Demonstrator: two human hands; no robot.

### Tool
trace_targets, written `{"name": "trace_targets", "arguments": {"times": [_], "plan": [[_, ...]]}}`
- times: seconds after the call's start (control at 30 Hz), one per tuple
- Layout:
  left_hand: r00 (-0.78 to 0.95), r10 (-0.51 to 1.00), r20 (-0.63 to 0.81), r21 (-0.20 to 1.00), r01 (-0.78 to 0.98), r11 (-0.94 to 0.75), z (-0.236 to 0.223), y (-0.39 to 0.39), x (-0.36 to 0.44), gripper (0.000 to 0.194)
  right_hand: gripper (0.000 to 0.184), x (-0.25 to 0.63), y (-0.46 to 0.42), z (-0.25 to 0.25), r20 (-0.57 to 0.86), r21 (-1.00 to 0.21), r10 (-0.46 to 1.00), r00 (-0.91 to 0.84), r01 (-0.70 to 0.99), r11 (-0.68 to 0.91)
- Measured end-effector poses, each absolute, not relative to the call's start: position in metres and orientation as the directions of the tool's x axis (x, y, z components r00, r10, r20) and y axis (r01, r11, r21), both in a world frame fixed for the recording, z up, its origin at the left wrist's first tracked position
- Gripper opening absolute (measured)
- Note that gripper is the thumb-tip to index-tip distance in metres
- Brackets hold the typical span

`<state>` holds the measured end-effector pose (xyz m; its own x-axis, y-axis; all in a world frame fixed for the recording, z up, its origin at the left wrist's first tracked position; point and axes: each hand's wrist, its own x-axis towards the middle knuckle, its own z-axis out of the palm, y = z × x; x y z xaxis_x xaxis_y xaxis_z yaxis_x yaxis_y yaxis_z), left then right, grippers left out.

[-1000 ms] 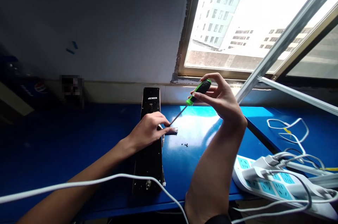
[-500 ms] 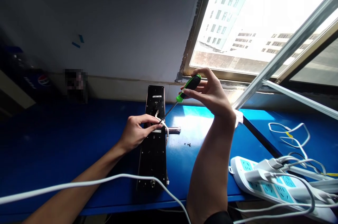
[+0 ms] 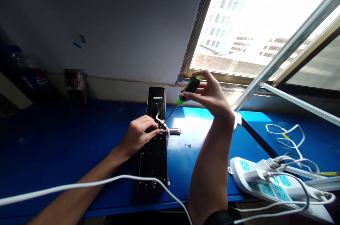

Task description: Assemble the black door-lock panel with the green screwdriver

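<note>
The blue desk [image 3: 66, 126] carries one long black door-lock panel [image 3: 154, 161], its long axis running from bottom centre up toward the window, and one power strip [image 3: 265, 186] at lower right. The left hand [image 3: 136, 136] is nearer the panel, its fingers [image 3: 148, 129] together over the upper part beside one white wire [image 3: 159, 119], though whether they pinch it is hidden. The right hand [image 3: 209, 97] clamps one green-and-black screwdriver [image 3: 190, 88], its shaft slanting down-left toward the wire; a few tiny screws [image 3: 188, 145] lie right of the panel.
</note>
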<state>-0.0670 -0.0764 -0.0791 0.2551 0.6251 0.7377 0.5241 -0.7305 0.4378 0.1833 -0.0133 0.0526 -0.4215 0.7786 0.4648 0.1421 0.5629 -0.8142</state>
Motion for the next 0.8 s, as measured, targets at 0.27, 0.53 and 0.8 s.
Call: {"name": "trace_targets", "arguments": {"times": [0.27,0.53,0.8], "plan": [[0.285,0.542,0.791,0.344,0.525,-0.778,-0.083,-0.077,-0.062,0.005,0.062,0.173,-0.014,0.055,0.426,-0.836,0.764,-0.485,0.112,0.537],[0.256,0.585,0.77,0.373,0.563,-0.738,-0.082,-0.077,-0.066,0.023,0.059,0.171,-0.018,0.059,0.446,-0.828,0.738,-0.506,0.08,0.555],[0.21,0.617,0.759,0.414,0.575,-0.706,-0.081,-0.078,-0.064,0.027,0.062,0.166,-0.018,0.06,0.428,-0.83,0.754,-0.499,0.112,0.546]]}}
